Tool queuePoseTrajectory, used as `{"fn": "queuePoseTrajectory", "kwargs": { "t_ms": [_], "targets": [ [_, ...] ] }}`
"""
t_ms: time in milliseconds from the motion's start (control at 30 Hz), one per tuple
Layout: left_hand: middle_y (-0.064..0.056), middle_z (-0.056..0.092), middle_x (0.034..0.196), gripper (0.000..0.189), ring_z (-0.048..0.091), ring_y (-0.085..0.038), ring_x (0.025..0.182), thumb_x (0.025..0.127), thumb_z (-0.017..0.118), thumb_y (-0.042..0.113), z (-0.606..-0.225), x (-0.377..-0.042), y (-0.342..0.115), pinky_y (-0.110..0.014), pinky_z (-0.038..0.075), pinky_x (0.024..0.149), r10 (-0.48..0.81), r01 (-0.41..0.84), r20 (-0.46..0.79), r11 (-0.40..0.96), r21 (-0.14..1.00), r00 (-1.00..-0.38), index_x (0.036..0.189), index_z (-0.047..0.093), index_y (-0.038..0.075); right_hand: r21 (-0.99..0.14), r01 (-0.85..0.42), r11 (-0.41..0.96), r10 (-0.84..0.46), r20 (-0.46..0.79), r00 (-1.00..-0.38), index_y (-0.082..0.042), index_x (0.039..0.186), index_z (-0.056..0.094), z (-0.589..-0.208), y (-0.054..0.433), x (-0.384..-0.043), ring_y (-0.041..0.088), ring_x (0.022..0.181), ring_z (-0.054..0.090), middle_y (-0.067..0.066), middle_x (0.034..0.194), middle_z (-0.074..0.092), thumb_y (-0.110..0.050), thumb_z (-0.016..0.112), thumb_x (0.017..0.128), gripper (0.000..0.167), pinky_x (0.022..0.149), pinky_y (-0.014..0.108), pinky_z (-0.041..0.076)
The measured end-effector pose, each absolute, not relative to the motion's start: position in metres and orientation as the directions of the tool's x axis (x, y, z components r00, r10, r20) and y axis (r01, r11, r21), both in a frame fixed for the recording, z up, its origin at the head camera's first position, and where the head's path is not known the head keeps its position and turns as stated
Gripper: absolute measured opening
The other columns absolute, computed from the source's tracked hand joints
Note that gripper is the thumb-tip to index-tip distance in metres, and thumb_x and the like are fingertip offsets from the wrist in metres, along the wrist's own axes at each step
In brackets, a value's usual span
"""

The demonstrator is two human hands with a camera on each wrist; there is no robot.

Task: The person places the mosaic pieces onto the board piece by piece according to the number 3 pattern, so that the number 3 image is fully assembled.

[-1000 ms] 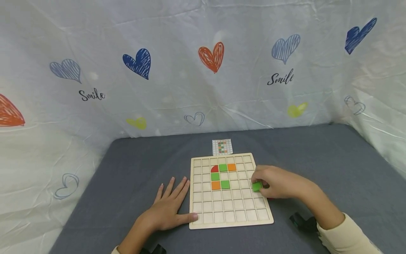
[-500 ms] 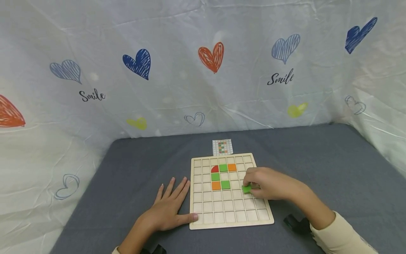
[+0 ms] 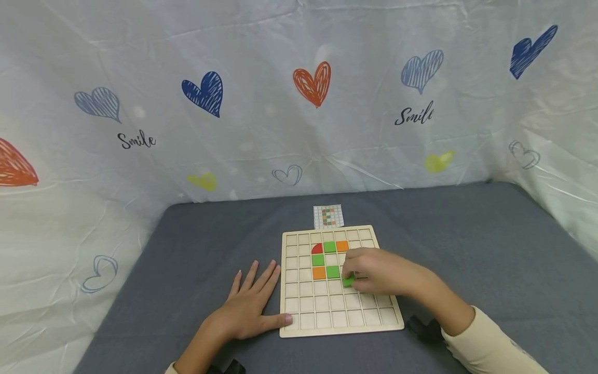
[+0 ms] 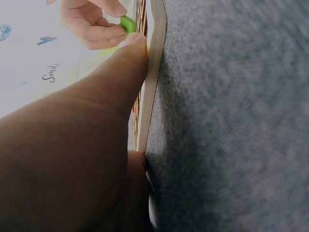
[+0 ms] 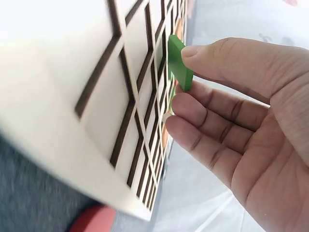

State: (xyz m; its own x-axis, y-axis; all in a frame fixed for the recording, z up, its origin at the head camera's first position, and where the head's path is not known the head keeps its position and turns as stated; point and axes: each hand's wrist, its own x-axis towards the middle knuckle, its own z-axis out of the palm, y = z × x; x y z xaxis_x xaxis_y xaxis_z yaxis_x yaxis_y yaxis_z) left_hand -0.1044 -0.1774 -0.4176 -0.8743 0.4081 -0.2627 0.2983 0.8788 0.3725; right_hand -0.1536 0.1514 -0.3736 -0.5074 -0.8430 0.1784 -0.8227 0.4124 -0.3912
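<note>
Between thumb and fingers, my right hand (image 3: 380,270) pinches a green square tile (image 5: 180,63) just above the wooden grid board (image 3: 320,306). That tile is right of and slightly nearer than a green tile (image 3: 333,271) set in the grid. Beside it lies an orange tile (image 3: 318,272); above are another green tile (image 3: 317,259), a red rounded piece (image 3: 317,249), a green tile (image 3: 329,246) and an orange tile (image 3: 342,246). My left hand (image 3: 252,306) lies flat with fingers spread, its thumb resting on the board's lower left edge.
A small printed card (image 3: 328,216) with a coloured grid pattern lies behind the board. Part of a red piece (image 5: 94,220) shows beside the board in the right wrist view. Grey cloth (image 3: 210,228) covers the table, and a white printed curtain (image 3: 257,130) hangs behind.
My right hand has carried the green tile leftward from the board's right edge toward the middle of the grid. The left hand has stayed in place.
</note>
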Motion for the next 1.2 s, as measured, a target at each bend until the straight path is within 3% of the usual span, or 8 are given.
{"fn": "queuePoseTrajectory", "kwargs": {
  "t_ms": [200,433,600,767,933,1200],
  "targets": [
    [0.006,0.002,0.167,0.111,-0.01,-0.03,0.151,0.081,0.047,0.087,-0.417,-0.104,-0.177,-0.063,-0.008,0.114,0.409,0.302,-0.268,0.882,0.361,-0.872,0.163,0.01,0.022,-0.369,-0.826,0.426,-0.848,0.155,-0.507,-0.014,0.086,0.073,-0.374,0.142,-0.152,0.002,0.073,0.046,-0.008,0.084,0.058,-0.002,0.074,0.086,0.012,0.067,0.021,0.047],
    [0.002,0.007,0.168,0.109,-0.006,-0.035,0.152,0.082,0.05,0.084,-0.409,-0.102,-0.174,-0.066,-0.003,0.114,0.413,0.306,-0.263,0.879,0.366,-0.872,0.163,0.014,0.02,-0.373,-0.821,0.432,-0.845,0.151,-0.513,-0.013,0.087,0.073,-0.375,0.138,-0.153,0.004,0.073,0.049,-0.008,0.085,0.059,-0.002,0.074,0.086,0.011,0.067,0.021,0.047],
    [0.002,0.008,0.168,0.109,-0.005,-0.035,0.152,0.082,0.048,0.085,-0.406,-0.1,-0.172,-0.067,-0.001,0.114,0.41,0.303,-0.266,0.881,0.364,-0.872,0.163,0.014,0.02,-0.367,-0.845,0.39,-0.859,0.185,-0.477,-0.013,0.085,0.073,-0.374,0.132,-0.153,0.004,0.074,0.052,-0.007,0.085,0.061,0.0,0.073,0.085,0.012,0.068,0.019,0.048],
    [0.001,0.008,0.168,0.109,-0.006,-0.035,0.152,0.083,0.05,0.084,-0.409,-0.102,-0.173,-0.066,-0.003,0.114,0.41,0.303,-0.267,0.881,0.364,-0.872,0.163,0.015,0.02,-0.361,-0.86,0.36,-0.875,0.189,-0.446,-0.012,0.084,0.072,-0.376,0.12,-0.153,0.005,0.076,0.053,-0.007,0.085,0.061,0.002,0.071,0.085,0.014,0.07,0.018,0.048],
    [0.005,0.003,0.167,0.111,-0.009,-0.032,0.151,0.08,0.047,0.088,-0.417,-0.103,-0.175,-0.063,-0.006,0.114,0.406,0.305,-0.267,0.886,0.349,-0.874,0.163,0.011,0.022,-0.345,-0.859,0.379,-0.876,0.166,-0.453,-0.013,0.081,0.072,-0.381,0.108,-0.153,0.003,0.071,0.047,-0.008,0.08,0.057,0.003,0.071,0.082,0.016,0.068,0.018,0.045],
    [0.006,0.003,0.167,0.113,-0.009,-0.031,0.151,0.079,0.043,0.09,-0.421,-0.105,-0.177,-0.063,-0.007,0.114,0.407,0.308,-0.25,0.883,0.353,-0.879,0.163,0.011,0.022,-0.299,-0.865,0.403,-0.873,0.159,-0.462,-0.012,0.078,0.073,-0.38,0.098,-0.149,0.005,0.071,0.05,-0.008,0.077,0.057,0.006,0.068,0.077,0.019,0.068,0.019,0.046]
  ]
}}
